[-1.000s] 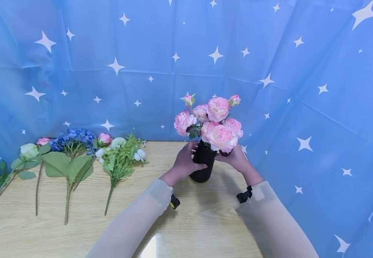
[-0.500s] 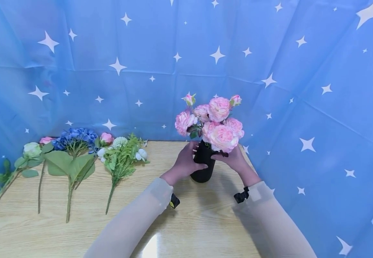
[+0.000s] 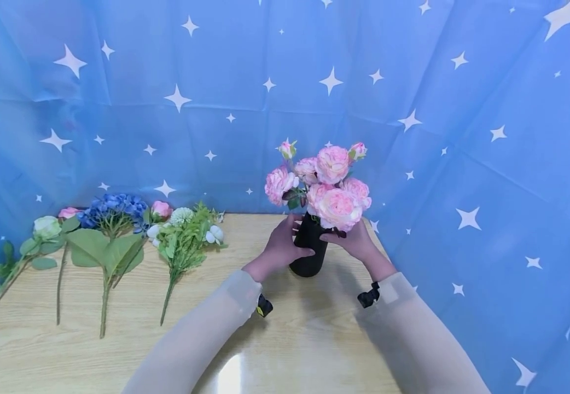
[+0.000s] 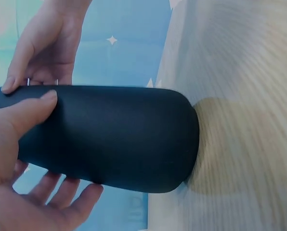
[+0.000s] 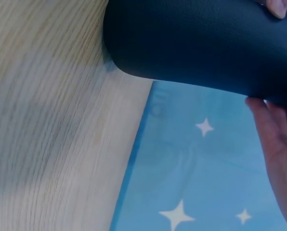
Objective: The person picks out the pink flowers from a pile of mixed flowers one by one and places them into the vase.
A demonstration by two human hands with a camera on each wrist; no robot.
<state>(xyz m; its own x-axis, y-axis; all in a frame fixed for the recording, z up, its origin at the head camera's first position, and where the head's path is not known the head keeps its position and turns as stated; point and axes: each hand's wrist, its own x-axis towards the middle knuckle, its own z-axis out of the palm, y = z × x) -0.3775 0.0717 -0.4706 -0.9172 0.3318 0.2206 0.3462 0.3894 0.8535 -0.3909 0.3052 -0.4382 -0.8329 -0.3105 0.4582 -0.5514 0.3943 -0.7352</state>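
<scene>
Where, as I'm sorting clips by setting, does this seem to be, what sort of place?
Perhaps an indoor corner set up for flower arranging: a wooden table holding a black vase of pink flowers, other flowers laid left of the vase, and a star-patterned blue cloth hanging behind.

A blue backdrop (image 3: 226, 60) is printed with white four-pointed stars (image 3: 178, 99) and is crossed by creases. A bright glare patch (image 3: 230, 375) is seen on the wood-grain table (image 3: 290, 339). At the left, a white bloom (image 3: 46, 228), a blue flower cluster (image 3: 115, 208) and a green leafy spray (image 3: 184, 243) are laid side by side. The blue cluster is flanked by pink blooms (image 3: 161, 209).
</scene>
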